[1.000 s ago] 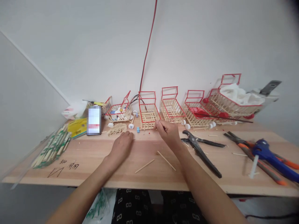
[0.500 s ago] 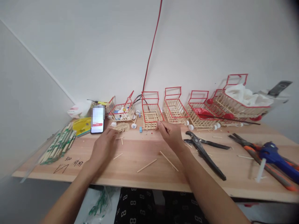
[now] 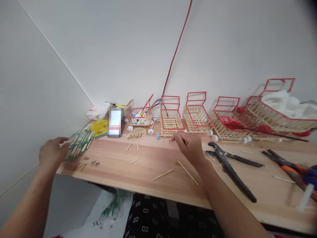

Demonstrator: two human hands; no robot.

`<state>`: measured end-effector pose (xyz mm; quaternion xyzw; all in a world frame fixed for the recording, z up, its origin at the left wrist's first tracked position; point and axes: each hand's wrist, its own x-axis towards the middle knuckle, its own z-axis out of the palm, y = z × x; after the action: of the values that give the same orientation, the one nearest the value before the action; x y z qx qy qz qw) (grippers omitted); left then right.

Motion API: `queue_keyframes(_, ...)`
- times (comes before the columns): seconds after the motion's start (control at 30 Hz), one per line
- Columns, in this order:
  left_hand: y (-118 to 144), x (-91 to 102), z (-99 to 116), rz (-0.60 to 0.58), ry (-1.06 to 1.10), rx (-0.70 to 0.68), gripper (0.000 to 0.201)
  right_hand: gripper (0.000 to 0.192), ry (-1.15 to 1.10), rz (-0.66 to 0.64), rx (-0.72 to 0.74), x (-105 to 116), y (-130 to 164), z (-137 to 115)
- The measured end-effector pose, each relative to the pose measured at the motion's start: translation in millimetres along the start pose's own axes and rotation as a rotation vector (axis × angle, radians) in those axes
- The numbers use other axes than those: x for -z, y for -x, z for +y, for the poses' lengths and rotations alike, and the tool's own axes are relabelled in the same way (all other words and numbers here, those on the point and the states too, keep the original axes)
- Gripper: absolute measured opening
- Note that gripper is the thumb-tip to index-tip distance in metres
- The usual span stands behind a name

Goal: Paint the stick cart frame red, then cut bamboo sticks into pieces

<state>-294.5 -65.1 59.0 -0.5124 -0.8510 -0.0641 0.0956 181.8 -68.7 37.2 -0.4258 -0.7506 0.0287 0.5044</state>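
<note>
Left hand (image 3: pixel 51 152) gripping chopstick packs (image 3: pixel 79 145) at table edge, right hand (image 3: pixel 189 147) pinching thin stick (image 3: pixel 180 138) beside basket (image 3: pixel 170 119).

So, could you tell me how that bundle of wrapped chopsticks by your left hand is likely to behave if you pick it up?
The bundle of wrapped chopsticks probably feels light. It is loose sticks in sleeves, so some may slide out or fan apart under the left hand. It overhangs the table edge, so a nudge might tip it off.

Your left hand (image 3: pixel 51 153) rests on the near end of the chopstick bundle (image 3: pixel 79 145), green-and-white wrapped, lying flat at the surface's left edge. Your right hand (image 3: pixel 190 147) pinches a thin dark stick (image 3: pixel 182 140) just before the red-framed basket (image 3: pixel 170 119).
</note>
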Motion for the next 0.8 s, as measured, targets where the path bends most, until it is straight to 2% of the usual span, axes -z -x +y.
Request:
queue_keyframes(0.1, -12, -3.0, -12, -0.105, 0.010, 0.024, 0.048, 0.034, 0.008, -0.008, -0.011, 0, 1, 0)
queue_keyframes(0.2, -15, -5.1, -13, -0.175, 0.034, 0.041, 0.049, 0.034, 0.025, -0.005, -0.007, -1, 2, -1)
queue_keyframes(0.43, -27, -2.2, -13, -0.237, 0.093, 0.049, 0.020, 0.033, 0.029, -0.021, -0.009, -3, 2, -1)
queue_keyframes(0.53, -33, 0.3, -17, -0.294, 0.162, 0.052, 0.020, 0.034, 0.027, -0.025, -0.014, -3, 3, 0)
queue_keyframes(0.6, -32, 1.6, -16, -0.255, 0.161, 0.055, 0.031, 0.034, 0.029, -0.023, -0.013, -3, 3, 0)
queue_keyframes(0.67, -26, 2.1, -12, -0.147, 0.085, 0.052, 0.041, 0.034, 0.032, -0.019, -0.013, -3, 3, 1)
queue_keyframes(0.73, -19, 1.1, -8, -0.088, 0.012, 0.037, 0.036, 0.034, 0.035, -0.011, -0.013, -2, 3, 1)
queue_keyframes(0.8, -15, -2.0, -5, -0.104, 0.059, 0.011, 0.021, 0.034, 0.033, -0.006, -0.013, -2, 2, 1)
